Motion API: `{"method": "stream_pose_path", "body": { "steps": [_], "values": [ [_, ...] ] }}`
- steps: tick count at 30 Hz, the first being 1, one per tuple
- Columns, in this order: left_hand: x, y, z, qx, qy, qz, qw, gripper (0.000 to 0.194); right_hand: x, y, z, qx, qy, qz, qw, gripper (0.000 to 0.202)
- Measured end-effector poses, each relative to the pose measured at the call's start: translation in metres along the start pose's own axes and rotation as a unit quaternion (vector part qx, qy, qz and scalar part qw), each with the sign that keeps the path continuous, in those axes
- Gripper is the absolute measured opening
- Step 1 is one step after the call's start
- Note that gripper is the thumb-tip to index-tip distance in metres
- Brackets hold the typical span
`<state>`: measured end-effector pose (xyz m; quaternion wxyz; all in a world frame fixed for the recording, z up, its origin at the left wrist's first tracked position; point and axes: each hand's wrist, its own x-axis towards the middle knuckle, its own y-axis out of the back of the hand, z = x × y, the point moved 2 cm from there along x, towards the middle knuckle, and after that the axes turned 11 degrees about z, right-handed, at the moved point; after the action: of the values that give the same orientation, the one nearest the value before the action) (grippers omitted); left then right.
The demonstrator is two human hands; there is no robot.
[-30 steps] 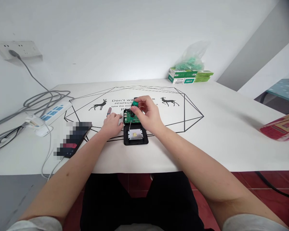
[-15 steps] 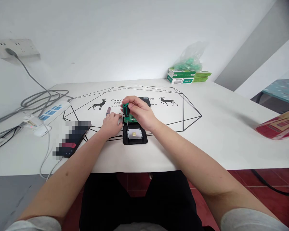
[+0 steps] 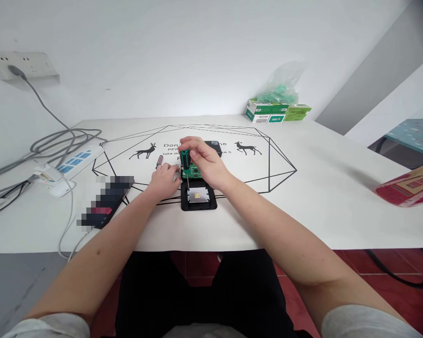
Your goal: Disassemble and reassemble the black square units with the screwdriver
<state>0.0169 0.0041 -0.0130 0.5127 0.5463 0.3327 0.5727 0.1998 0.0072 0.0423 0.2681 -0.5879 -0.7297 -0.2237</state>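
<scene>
My right hand (image 3: 209,162) is closed around a green-and-black screwdriver (image 3: 185,160), held upright with its thin metal shaft pointing down. The tip meets the near left part of a green circuit board (image 3: 196,171), which my right hand partly covers. In front of the board, and touching or almost touching it, lies a black square frame (image 3: 199,207) with a silver plate (image 3: 198,195) that has a small yellowish square in its middle. My left hand (image 3: 165,180) rests at the board's left side, fingers bent and slightly apart. Beyond its fingers lies a second tool with a brownish handle (image 3: 160,160).
A dark phone-like device (image 3: 114,199), partly blurred out, lies left with a white cable. Behind it are a power strip (image 3: 74,162) and coiled grey cables. A black object (image 3: 213,146) lies behind my right hand. Green-and-white boxes (image 3: 268,111) stand at the wall; a red package (image 3: 409,188) sits right.
The view has shifted very slightly. My right hand keeps the screwdriver upright over the board, its fingers moved a little. My left hand stays in place.
</scene>
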Motion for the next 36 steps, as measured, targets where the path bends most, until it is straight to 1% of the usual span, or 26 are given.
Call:
{"method": "stream_pose_path", "body": {
  "steps": [2,5,8,10,12,14,17,19,21,24,26,28,32,34,36],
  "values": [
    [0.0,0.0,0.0,-0.001,0.0,-0.004,1.0,0.041,0.003,0.003,0.003,-0.022,0.008,0.015,1.0,0.031],
    [0.0,0.001,0.0,0.003,0.001,-0.01,1.0,0.043,0.003,0.006,0.006,0.003,-0.032,0.028,0.999,0.024],
    [-0.001,0.001,0.001,0.006,0.003,-0.01,1.0,0.04,0.0,0.005,0.001,0.066,-0.068,0.001,0.995,0.016],
    [-0.001,0.002,0.001,0.007,0.005,-0.009,1.0,0.039,-0.001,0.004,-0.003,0.101,-0.068,-0.027,0.992,0.014],
    [-0.001,0.002,0.002,0.007,0.006,-0.01,1.0,0.038,-0.002,0.003,-0.006,0.105,-0.053,-0.037,0.992,0.015],
    [-0.001,0.002,0.002,0.008,0.003,-0.011,1.0,0.038,-0.002,0.002,-0.004,0.072,-0.035,-0.02,0.997,0.021],
    [-0.001,0.003,0.002,0.005,-0.001,-0.012,1.0,0.04,-0.003,0.002,0.004,-0.011,-0.005,0.056,0.998,0.033],
    [-0.001,0.003,0.002,0.003,-0.002,-0.013,1.0,0.042,-0.004,0.003,0.008,-0.046,0.015,0.095,0.994,0.036],
    [-0.001,0.003,0.002,0.003,-0.003,-0.012,1.0,0.043,-0.005,0.005,0.009,-0.047,0.025,0.091,0.994,0.033],
    [-0.001,0.002,0.002,0.002,-0.005,-0.009,1.0,0.042,-0.005,0.007,0.008,-0.035,0.025,0.055,0.998,0.036],
    [0.0,0.001,0.001,-0.002,-0.004,-0.007,1.0,0.041,-0.005,0.007,0.006,-0.036,0.027,0.053,0.998,0.036],
    [0.0,0.0,0.001,-0.006,-0.002,-0.008,1.0,0.04,-0.006,0.004,0.004,-0.016,0.025,0.063,0.998,0.037],
    [0.0,0.001,0.001,-0.006,-0.002,-0.009,1.0,0.04,-0.008,-0.004,0.004,0.065,-0.008,0.077,0.995,0.038],
    [-0.001,0.002,0.002,-0.001,-0.002,-0.009,1.0,0.042,-0.009,-0.006,0.007,0.053,-0.009,0.097,0.994,0.038],
    [-0.001,0.003,0.002,0.001,-0.003,-0.01,1.0,0.043,-0.009,-0.005,0.01,0.016,0.0,0.129,0.992,0.038]
  ]
}}
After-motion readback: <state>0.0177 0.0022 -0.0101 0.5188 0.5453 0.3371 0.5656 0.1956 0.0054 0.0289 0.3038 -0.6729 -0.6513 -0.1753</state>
